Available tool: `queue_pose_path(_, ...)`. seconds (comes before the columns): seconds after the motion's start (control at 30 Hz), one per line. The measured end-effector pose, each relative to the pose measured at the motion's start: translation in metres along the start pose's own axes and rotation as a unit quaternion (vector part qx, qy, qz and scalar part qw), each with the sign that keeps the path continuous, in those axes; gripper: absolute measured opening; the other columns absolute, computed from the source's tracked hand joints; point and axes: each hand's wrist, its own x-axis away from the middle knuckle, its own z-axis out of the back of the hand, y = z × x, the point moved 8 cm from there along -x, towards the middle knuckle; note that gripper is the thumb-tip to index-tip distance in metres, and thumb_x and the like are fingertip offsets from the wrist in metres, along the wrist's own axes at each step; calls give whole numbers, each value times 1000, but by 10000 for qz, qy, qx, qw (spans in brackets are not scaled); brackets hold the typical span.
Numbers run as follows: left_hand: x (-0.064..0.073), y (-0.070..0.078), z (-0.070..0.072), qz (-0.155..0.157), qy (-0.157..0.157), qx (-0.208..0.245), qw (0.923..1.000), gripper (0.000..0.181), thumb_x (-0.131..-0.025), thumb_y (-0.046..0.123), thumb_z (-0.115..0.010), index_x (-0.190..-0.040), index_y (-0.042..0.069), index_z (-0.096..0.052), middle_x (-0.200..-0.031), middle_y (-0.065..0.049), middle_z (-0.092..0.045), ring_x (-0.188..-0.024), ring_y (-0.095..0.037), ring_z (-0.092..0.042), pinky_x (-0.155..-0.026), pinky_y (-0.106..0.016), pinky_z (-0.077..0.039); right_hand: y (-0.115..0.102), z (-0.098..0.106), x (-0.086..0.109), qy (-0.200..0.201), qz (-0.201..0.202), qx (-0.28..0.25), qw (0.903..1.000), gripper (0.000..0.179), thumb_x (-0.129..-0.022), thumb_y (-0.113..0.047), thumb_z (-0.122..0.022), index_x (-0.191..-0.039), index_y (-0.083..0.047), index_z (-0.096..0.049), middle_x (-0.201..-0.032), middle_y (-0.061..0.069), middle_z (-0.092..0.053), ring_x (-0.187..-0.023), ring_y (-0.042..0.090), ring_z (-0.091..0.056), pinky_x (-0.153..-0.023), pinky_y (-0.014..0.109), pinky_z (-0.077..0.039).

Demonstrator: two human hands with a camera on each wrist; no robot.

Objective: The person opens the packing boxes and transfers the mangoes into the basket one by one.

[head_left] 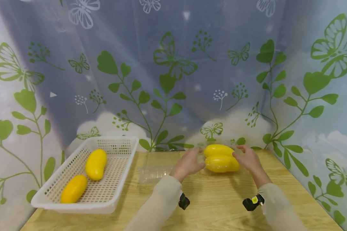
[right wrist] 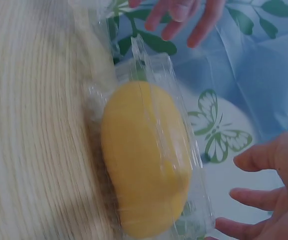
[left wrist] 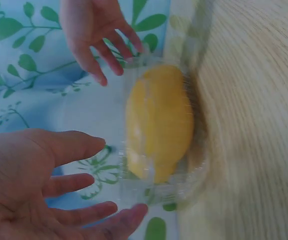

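Two yellow mangoes (head_left: 222, 164) lie side by side in a clear plastic box (right wrist: 196, 172) on the table. My left hand (head_left: 189, 164) is at the left end of the box, its fingers spread and loosely bent. On the opposite side my right hand (head_left: 250, 161) faces it, thumb and fingertips near the right end. In the left wrist view, the left hand (left wrist: 29, 185) shows a gap between thumb and fingers, with the packed mango (left wrist: 161, 120) beyond them. The right wrist view shows the right hand (right wrist: 278, 192) with fingers apart, beside the box.
A white perforated basket (head_left: 120, 173) stands on the left of the wooden table (head_left: 214, 205), holding an upper mango (head_left: 96, 164) and a lower mango (head_left: 74, 189). Another clear plastic container (head_left: 151, 174) lies between basket and left hand. A patterned curtain (head_left: 185, 96) hangs behind the table.
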Motion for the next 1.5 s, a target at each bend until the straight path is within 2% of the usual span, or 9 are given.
queue_pose_path(0.33,-16,-3,-17,195,215,119,9995,58,-96,17,-69,-148,3,-48,-152,-19,-51,-139,-37,-52,-112,-50,-49,15,4,-10,-263,-259,-6,9993,64,-103,-29,-52,-153,8,-35,-155,40,-33,-138,56,-40,-111,64,-42)
queue_pose_path(0.53,-19,-9,-26,430,274,435,9978,58,-100,21,-66,-152,5,-45,-158,-22,-42,-145,-38,-45,-116,-53,-45,20,-3,-12,-688,-429,-267,9964,69,-103,-30,-53,-155,7,-28,-153,41,-33,-131,51,-46,-92,55,-54)
queue_pose_path(0.67,-20,-14,-30,509,349,668,9959,59,-102,22,-63,-154,5,-42,-160,-23,-39,-145,-40,-45,-116,-55,-44,22,-6,-15,-822,-527,-472,9941,72,-103,-29,-52,-158,7,-22,-157,40,-28,-139,54,-39,-97,59,-54)
queue_pose_path(0.83,-21,-17,-31,496,454,662,9955,55,-101,16,-65,-152,7,-45,-160,-21,-41,-147,-39,-43,-116,-55,-44,23,-8,-17,-895,-559,-524,9930,73,-103,-26,-53,-159,7,-19,-157,40,-26,-141,55,-37,-98,59,-55)
queue_pose_path(1.03,-24,-15,-29,353,597,501,9963,51,-98,8,-67,-146,4,-51,-150,-21,-50,-140,-37,-50,-112,-51,-48,23,-6,-18,-884,-589,-495,9931,74,-101,-23,-55,-158,7,-20,-155,41,-28,-139,54,-39,-97,56,-56)
queue_pose_path(1.2,-24,-16,-29,452,579,423,9964,55,-95,7,-70,-147,5,-51,-151,-19,-51,-141,-36,-49,-111,-49,-49,23,-7,-16,-1107,-593,-637,9900,76,-102,-23,-56,-159,8,-16,-158,41,-23,-142,55,-35,-105,60,-51)
queue_pose_path(1.33,-25,-17,-29,478,534,365,9968,57,-93,7,-74,-145,5,-53,-151,-18,-52,-140,-36,-50,-110,-48,-51,23,-6,-13,-1323,-600,-632,9874,81,-102,-24,-59,-160,8,-13,-159,40,-20,-143,56,-33,-103,59,-53)
queue_pose_path(1.43,-24,-18,-28,495,490,355,9969,58,-91,8,-77,-144,5,-54,-150,-18,-53,-139,-36,-51,-109,-48,-52,23,-3,-11,-1494,-596,-520,9856,87,-100,-28,-64,-160,7,-11,-158,41,-22,-139,59,-37,-98,55,-56)
queue_pose_path(1.5,-23,-17,-27,498,446,335,9972,58,-90,8,-78,-144,5,-54,-149,-17,-54,-138,-35,-52,-108,-47,-52,23,-1,-10,-1591,-578,-442,9846,90,-98,-30,-67,-160,6,-11,-151,41,-31,-128,56,-48,-92,50,-58)
